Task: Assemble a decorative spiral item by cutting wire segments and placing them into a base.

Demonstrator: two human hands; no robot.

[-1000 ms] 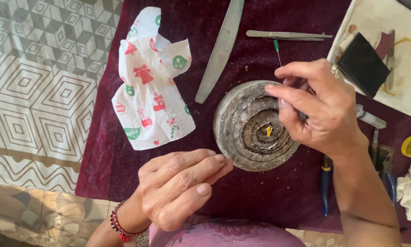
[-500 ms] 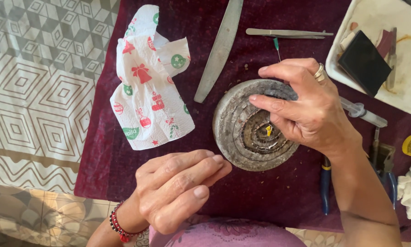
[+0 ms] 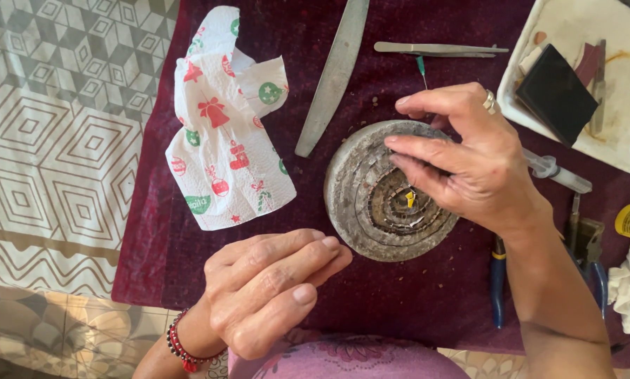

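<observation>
On burgundy cloth (image 3: 427,295): round, crusty ridged disc (image 3: 371,200).
</observation>
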